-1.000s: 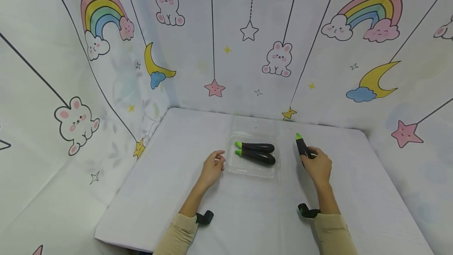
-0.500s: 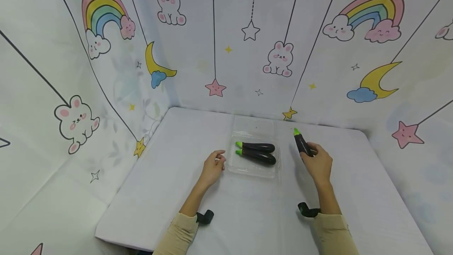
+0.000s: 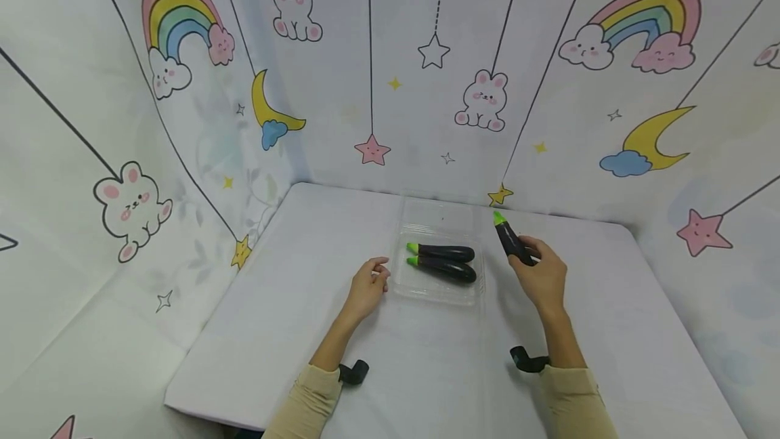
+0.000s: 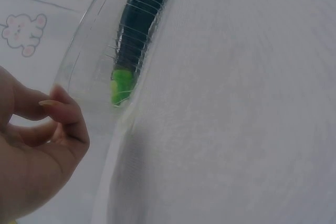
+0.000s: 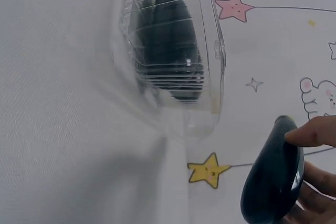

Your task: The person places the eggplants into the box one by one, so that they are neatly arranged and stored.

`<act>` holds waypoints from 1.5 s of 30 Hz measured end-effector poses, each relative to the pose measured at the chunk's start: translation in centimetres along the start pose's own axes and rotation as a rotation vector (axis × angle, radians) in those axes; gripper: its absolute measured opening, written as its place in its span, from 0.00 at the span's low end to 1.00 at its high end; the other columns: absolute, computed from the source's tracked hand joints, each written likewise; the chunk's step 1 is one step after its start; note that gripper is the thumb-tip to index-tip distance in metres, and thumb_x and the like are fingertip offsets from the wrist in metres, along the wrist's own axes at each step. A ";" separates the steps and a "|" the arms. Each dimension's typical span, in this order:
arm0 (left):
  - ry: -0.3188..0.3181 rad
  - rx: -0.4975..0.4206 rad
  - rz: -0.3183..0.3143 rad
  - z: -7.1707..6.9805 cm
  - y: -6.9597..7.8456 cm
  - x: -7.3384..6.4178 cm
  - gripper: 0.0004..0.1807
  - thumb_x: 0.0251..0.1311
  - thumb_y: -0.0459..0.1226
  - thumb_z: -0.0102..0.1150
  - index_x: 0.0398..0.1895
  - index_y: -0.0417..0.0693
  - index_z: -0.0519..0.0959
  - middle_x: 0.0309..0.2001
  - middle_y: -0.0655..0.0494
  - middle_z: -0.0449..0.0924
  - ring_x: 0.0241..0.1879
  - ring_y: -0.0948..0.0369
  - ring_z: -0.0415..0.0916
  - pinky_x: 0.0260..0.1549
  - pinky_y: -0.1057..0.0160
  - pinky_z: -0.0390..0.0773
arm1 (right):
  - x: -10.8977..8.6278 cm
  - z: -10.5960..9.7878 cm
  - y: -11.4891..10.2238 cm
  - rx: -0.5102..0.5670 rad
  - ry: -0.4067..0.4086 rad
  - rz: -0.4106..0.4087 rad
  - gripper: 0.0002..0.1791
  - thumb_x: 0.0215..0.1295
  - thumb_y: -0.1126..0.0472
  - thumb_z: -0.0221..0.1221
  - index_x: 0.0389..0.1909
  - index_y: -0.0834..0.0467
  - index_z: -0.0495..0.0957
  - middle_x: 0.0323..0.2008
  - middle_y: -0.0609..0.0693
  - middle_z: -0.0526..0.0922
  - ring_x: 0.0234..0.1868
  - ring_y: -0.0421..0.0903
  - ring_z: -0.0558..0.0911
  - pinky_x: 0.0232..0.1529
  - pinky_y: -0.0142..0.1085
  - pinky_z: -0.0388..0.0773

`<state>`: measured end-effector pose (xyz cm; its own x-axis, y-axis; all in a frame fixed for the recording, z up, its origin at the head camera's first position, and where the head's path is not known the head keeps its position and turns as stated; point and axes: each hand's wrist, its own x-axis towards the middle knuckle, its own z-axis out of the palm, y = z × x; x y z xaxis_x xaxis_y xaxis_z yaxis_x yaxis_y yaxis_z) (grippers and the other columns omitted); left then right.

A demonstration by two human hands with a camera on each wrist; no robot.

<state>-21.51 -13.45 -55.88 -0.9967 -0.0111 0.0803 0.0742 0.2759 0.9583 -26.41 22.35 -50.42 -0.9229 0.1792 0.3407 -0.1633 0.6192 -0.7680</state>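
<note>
The right hand (image 3: 544, 280) grips an eggplant (image 3: 510, 238), thumb to one side and fingers curled round the other, as I watch from a distance. The held piece's long axis slants forward and leftward from that hand, green tip farthest off; I judge it to be raised above the surface (image 3: 420, 371). Left of the same hand, across a gap, sits a clear box (image 3: 414, 285) with a far eggplant (image 3: 449, 253) and a near eggplant (image 3: 447, 269) inside, both at an angle to the held one, green ends pointing toward the left hand (image 3: 367, 286). That hand, the nearer to the box, lies just beside its edge, fingers loosely bent, holding nothing; whether a fingertip touches I cannot tell. The surface spreads white around both hands, and beyond them rises a curtain (image 3: 332, 100) printed with rainbows, rabbits, moons and stars.
</note>
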 end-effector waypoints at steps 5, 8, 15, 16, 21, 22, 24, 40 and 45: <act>0.001 -0.006 0.005 0.1 0.1 0.0 0.20 0.78 0.31 0.52 0.68 0.33 0.72 0.47 0.45 0.78 0.30 0.63 0.76 0.27 0.70 0.75 | -0.3 0.2 -0.1 0.012 -0.018 -0.027 0.25 0.65 0.63 0.69 0.63 0.58 0.81 0.55 0.64 0.85 0.53 0.62 0.85 0.38 0.16 0.71; 0.007 -0.005 0.001 0.2 0.1 0.1 0.19 0.77 0.30 0.52 0.68 0.33 0.72 0.47 0.44 0.78 0.29 0.63 0.76 0.26 0.70 0.74 | -0.4 0.4 -0.2 0.007 -0.036 -0.053 0.25 0.65 0.63 0.69 0.63 0.58 0.81 0.55 0.62 0.85 0.53 0.61 0.85 0.39 0.17 0.72; 0.008 0.000 0.000 0.3 0.1 0.2 0.19 0.77 0.30 0.52 0.67 0.34 0.73 0.47 0.45 0.77 0.29 0.62 0.76 0.26 0.71 0.74 | -0.4 0.5 -0.7 0.021 -0.063 -0.134 0.24 0.64 0.64 0.70 0.62 0.58 0.82 0.56 0.60 0.85 0.54 0.60 0.85 0.40 0.17 0.74; 0.005 -0.002 0.003 0.2 0.1 0.1 0.19 0.77 0.30 0.52 0.67 0.34 0.73 0.47 0.44 0.77 0.29 0.62 0.76 0.25 0.70 0.74 | -0.3 0.5 -0.9 0.023 -0.063 -0.143 0.24 0.64 0.64 0.70 0.62 0.58 0.82 0.56 0.60 0.85 0.53 0.59 0.85 0.40 0.18 0.74; 0.004 -0.002 -0.009 0.2 0.1 0.0 0.19 0.78 0.31 0.53 0.68 0.35 0.72 0.47 0.46 0.77 0.30 0.62 0.76 0.26 0.70 0.74 | -0.2 0.9 -1.3 0.027 -0.073 -0.157 0.24 0.62 0.66 0.71 0.61 0.58 0.82 0.55 0.59 0.85 0.53 0.59 0.85 0.41 0.24 0.79; 0.004 -0.001 -0.015 0.2 0.1 0.0 0.20 0.78 0.31 0.53 0.68 0.35 0.72 0.47 0.46 0.77 0.30 0.62 0.76 0.26 0.70 0.74 | -0.3 1.0 -1.4 0.024 -0.077 -0.158 0.24 0.62 0.66 0.71 0.61 0.58 0.82 0.55 0.59 0.85 0.53 0.59 0.85 0.42 0.25 0.79; 0.005 0.001 -0.020 0.1 0.2 0.0 0.20 0.78 0.31 0.52 0.68 0.35 0.72 0.47 0.46 0.77 0.31 0.62 0.76 0.26 0.71 0.74 | -0.3 1.3 -1.4 0.017 -0.090 -0.168 0.25 0.62 0.66 0.71 0.61 0.58 0.82 0.55 0.59 0.85 0.54 0.58 0.85 0.43 0.27 0.80; 0.005 0.007 -0.025 -0.2 0.2 -0.1 0.20 0.78 0.32 0.52 0.69 0.34 0.71 0.47 0.46 0.77 0.31 0.62 0.76 0.27 0.70 0.73 | -0.9 3.7 -2.8 0.048 -0.208 -0.323 0.27 0.59 0.69 0.73 0.61 0.59 0.82 0.54 0.57 0.85 0.55 0.58 0.84 0.47 0.55 0.85; 0.012 0.001 -0.013 -0.1 0.3 -0.1 0.19 0.78 0.31 0.52 0.67 0.35 0.73 0.47 0.45 0.77 0.30 0.62 0.76 0.27 0.70 0.74 | -1.2 4.4 -3.0 0.046 -0.266 -0.331 0.28 0.60 0.69 0.72 0.62 0.57 0.81 0.57 0.55 0.84 0.59 0.58 0.82 0.55 0.56 0.82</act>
<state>-21.40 -13.44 -55.59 -0.9971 -0.0262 0.0714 0.0615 0.2764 0.9591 -26.37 16.90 -50.88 -0.8749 -0.2306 0.4259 -0.4757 0.5741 -0.6665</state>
